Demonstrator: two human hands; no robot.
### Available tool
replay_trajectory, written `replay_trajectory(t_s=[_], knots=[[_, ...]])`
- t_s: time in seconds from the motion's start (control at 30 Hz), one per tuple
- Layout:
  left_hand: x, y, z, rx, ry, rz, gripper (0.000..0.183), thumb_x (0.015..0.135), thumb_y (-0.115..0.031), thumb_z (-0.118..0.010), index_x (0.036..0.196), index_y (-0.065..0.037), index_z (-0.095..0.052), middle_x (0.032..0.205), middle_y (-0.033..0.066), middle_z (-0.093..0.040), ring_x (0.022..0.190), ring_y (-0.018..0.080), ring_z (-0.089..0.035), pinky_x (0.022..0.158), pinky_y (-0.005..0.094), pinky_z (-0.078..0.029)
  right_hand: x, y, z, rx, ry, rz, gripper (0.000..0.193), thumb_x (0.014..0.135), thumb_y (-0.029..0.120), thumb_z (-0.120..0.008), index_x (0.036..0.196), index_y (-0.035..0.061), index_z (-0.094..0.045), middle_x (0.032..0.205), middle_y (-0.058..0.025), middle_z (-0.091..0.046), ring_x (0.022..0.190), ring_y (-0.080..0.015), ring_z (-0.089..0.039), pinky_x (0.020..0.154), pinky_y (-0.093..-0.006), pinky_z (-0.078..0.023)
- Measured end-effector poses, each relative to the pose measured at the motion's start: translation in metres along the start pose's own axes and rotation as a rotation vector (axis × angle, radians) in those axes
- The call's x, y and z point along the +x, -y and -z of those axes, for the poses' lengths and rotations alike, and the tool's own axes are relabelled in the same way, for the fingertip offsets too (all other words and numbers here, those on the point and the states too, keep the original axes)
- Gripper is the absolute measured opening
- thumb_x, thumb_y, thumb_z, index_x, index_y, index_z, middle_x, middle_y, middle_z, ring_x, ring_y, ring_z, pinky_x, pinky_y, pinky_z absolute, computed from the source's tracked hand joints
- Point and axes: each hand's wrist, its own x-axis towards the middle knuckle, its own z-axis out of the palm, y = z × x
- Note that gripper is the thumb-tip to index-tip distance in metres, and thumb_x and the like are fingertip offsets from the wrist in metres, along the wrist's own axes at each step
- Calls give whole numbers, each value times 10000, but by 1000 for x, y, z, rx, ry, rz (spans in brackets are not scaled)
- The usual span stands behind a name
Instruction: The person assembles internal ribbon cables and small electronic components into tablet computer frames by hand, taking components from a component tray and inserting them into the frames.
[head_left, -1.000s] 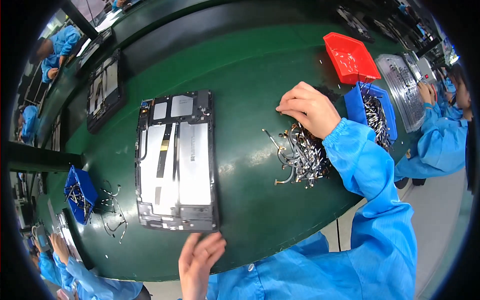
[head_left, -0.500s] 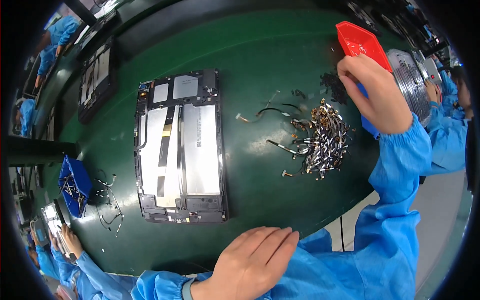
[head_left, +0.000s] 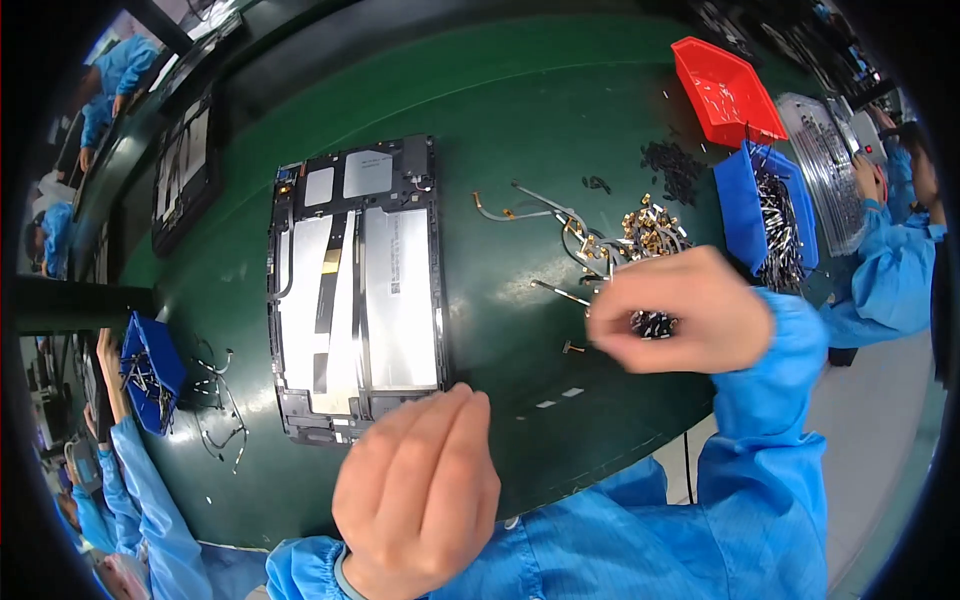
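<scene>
Gently pinch the cables (head_left: pixel 655 226) near their ends: probably light, bendy, easily kinked. Heaped on the worktop (head_left: pixel 540 120), partly beneath the right hand (head_left: pixel 715 310). Cannot tell, from its curled fingers (head_left: pixel 612 305) or the left hand (head_left: pixel 420 475) by the tablet (head_left: pixel 408 310), whether grasping anything.

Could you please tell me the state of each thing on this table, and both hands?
Flat black rectangular device: open, interior exposed.
Red plastic bin: holding small white pieces.
Blue plastic bin at right: filled with cables.
Blue plastic bin at left: holding cables.
Thin cables with gold-coloured ends: heaped, partly hidden.
Small black pieces: piled loose.
Bare left hand: fingers bent, at the device's near edge.
Bare right hand: blurred, fingers curved, over the cables.
</scene>
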Motion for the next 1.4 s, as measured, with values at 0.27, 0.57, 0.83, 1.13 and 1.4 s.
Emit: replay_trajectory(t_s=[0.27, 0.57, 0.83, 1.13, 1.4], knots=[[-18, -8, -55, 31, 160, -84, 232, 780, -76, -618, 996, -2, -658, 1017, 95, -656, 893, 198, -641, 776, 283, -531, 17, -66, -2, -468, -665, -40, 143, 831, 28, -686, 973, 23, -702, 809, -100, -637, 717, -182, -618, 629, -293, -484], [-22, 3, -80, 139, 158, -101, 245, 779, -89, -605, 1011, -28, -660, 1085, 83, -614, 908, 183, -586, 718, 266, -482, 31, -90, 1, -592, -658, -94, 114, 782, 52, -728, 893, 27, -722, 850, -94, -665, 832, -258, -618, 728, -338, -513], [-26, 12, -77, 201, 188, -158, 242, 782, -87, -590, 1007, -28, -661, 1071, 85, -612, 899, 174, -582, 696, 246, -474, 35, -91, 2, -753, -624, 32, 236, 756, -12, -701, 978, 63, -712, 824, -84, -662, 819, -249, -624, 724, -335, -520], [-31, 15, -68, 158, 169, -153, 230, 803, -106, -572, 995, -13, -660, 1074, 107, -630, 904, 191, -600, 704, 252, -497, 24, -34, -56, -497, -308, 170, 260, 719, 26, -744, 972, 60, -694, 852, -55, -639, 811, -245, -598, 706, -361, -488], [-32, 12, -78, 185, 176, -149, 189, 814, -89, -595, 977, -60, -686, 1110, 71, -662, 927, 172, -611, 751, 244, -507, 22, -39, -57, -396, -336, 79, 184, 708, 19, -777, 880, 15, -710, 852, -93, -648, 811, -274, -589, 727, -345, -506]])
